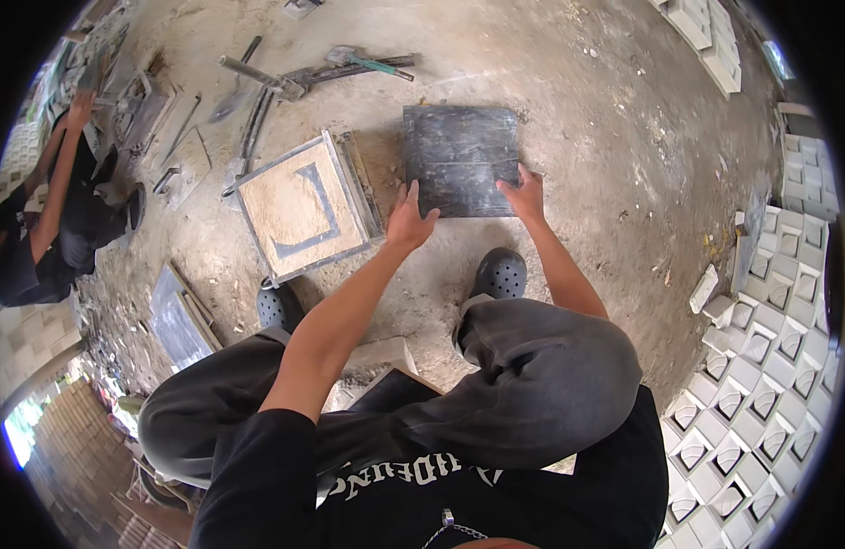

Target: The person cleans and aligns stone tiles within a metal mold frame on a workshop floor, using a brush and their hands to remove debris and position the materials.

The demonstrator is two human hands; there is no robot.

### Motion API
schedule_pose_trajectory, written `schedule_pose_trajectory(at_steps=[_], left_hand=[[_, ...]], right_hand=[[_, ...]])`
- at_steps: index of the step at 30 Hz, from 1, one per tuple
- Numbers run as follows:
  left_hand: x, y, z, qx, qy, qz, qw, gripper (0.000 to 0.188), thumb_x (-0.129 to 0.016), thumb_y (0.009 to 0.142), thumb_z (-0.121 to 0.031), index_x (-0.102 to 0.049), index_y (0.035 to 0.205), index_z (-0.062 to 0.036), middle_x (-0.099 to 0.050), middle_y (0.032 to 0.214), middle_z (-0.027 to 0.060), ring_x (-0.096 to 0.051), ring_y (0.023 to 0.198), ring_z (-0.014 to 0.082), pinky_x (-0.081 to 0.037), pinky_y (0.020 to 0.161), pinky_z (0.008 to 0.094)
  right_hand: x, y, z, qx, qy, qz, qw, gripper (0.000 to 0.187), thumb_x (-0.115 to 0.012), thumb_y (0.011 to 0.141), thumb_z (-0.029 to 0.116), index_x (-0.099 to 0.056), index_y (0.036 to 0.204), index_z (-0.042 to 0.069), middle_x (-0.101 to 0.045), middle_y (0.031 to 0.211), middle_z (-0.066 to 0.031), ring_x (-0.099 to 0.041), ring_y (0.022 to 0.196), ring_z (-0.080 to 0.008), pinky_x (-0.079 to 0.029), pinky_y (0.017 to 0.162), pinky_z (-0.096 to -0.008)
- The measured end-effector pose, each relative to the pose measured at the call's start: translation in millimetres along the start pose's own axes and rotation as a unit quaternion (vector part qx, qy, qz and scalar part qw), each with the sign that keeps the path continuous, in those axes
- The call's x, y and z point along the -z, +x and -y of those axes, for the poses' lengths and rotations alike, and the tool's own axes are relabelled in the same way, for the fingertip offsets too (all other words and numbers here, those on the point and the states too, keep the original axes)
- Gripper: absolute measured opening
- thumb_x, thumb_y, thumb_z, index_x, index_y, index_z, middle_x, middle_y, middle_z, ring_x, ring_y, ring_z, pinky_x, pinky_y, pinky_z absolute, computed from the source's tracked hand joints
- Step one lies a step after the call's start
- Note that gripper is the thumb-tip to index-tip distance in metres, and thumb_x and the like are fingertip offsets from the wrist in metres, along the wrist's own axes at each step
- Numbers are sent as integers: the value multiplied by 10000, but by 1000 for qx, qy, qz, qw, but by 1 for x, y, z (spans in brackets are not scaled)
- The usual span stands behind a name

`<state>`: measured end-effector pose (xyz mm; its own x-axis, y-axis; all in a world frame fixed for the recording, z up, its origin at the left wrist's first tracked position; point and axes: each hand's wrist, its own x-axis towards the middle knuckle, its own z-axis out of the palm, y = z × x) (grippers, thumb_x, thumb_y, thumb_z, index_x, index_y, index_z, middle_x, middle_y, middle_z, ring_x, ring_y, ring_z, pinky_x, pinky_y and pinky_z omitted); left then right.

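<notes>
Left hand (410,221), right hand (525,198) touching dark square board (462,157).

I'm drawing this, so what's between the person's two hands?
In the head view, a dark square board lies between the left hand and the right hand, one at each side.

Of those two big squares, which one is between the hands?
The black square, with the left hand and right hand at its near corners. The pale square, left of it, has a dark hooked mark.
</notes>
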<state>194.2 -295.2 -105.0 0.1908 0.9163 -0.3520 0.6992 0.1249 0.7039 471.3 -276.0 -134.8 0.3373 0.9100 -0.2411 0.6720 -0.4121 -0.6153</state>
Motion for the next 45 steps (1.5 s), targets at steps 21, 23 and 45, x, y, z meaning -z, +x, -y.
schedule_pose_trajectory(at_steps=[21, 23, 45], left_hand=[[244, -30, 121, -48, 13, -543, 838, 312, -634, 854, -193, -598, 1114, -25, -609, 1119, 186, -544, 1071, 364, -419, 927, 407], [248, -36, 168, 70, -20, -559, 826, 343, -601, 891, -244, -586, 1143, -11, -605, 1119, 179, -539, 1080, 348, -409, 932, 397], [225, 23, 280, 170, -627, -163, 742, 791, -368, 913, -634, -361, 1404, -14, -522, 1320, 130, -534, 1170, 222, -401, 1001, 320]], right_hand=[[15, 27, 269, 273, -282, 310, 866, 694, -503, 875, 561, -528, 1239, -29, -614, 1140, -237, -596, 1059, -355, -468, 910, -425], [-20, -14, 279, 145, -196, 341, 908, 747, -408, 893, 620, -513, 1261, -21, -576, 1214, -231, -596, 1058, -370, -468, 923, -448], [-178, -192, 212, -160, 341, 181, 908, 685, -458, 911, 596, -500, 1246, 0, -484, 1211, -175, -559, 989, -248, -532, 653, -342]])
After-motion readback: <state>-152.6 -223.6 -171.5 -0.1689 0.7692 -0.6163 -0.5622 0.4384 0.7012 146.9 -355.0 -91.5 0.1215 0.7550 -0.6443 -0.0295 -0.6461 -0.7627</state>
